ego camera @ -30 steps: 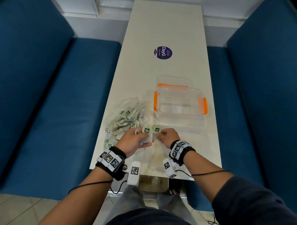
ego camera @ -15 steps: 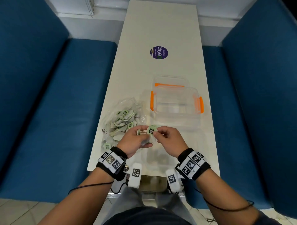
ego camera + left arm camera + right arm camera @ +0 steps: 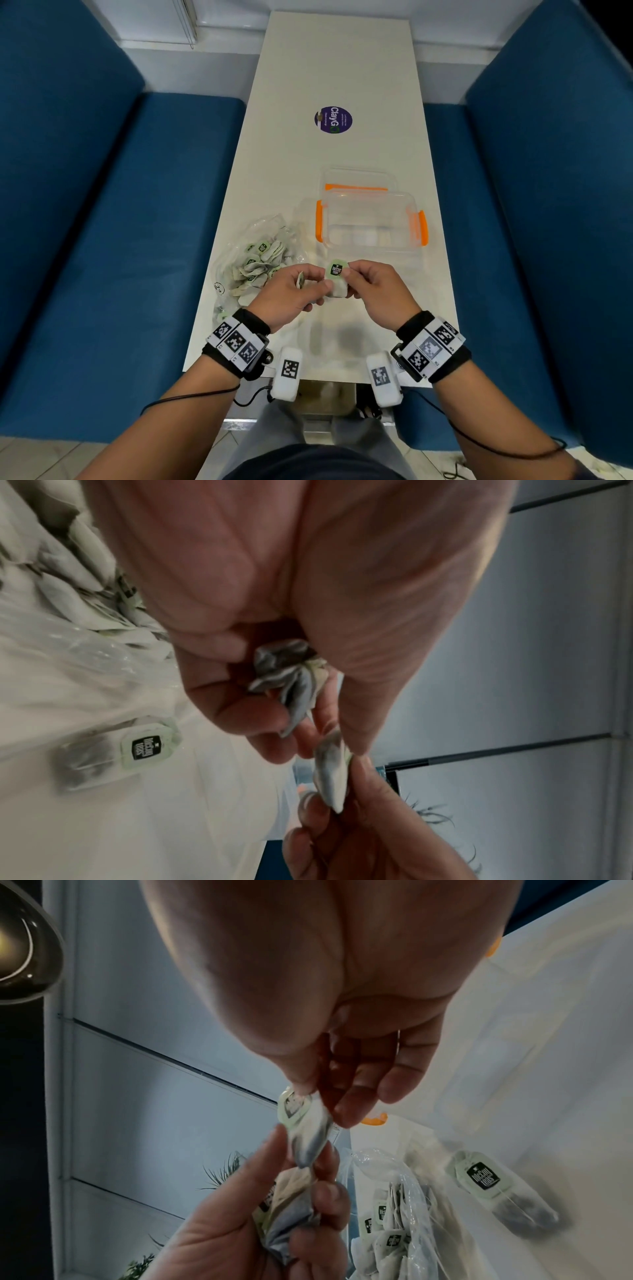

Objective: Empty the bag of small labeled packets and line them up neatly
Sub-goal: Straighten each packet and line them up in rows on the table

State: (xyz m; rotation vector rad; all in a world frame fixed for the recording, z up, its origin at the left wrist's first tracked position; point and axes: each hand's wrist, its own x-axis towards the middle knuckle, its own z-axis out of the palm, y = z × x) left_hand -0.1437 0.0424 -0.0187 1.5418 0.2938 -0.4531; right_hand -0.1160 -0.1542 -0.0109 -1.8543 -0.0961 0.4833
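Nearest the body, both hands are up over the near end of the white surface (image 3: 342, 85). The left hand (image 3: 291, 294) has its grip closed round a crumpled bunch of packets (image 3: 291, 674), fingers curled tight about them. The right hand (image 3: 376, 291) pinches a single packet (image 3: 337, 277) between thumb and fingertips, green label facing up, and the left thumb touches that same packet's lower end, so the two hands meet at it. Under the hands one loose packet (image 3: 496, 1191) lies flat on the surface, label up, reading what looks like "McCoy teas", though the print is soft. At about ten o'clock from the hands the clear plastic bag (image 3: 239, 260) lies slumped, many packets heaped inside it. At one o'clock, just beyond the hands, stands a clear container (image 3: 371, 222) with orange latches, its lid (image 3: 356, 178) lying behind it. Farther along, at twelve o'clock, a round purple sticker (image 3: 333, 120) sits on the surface.
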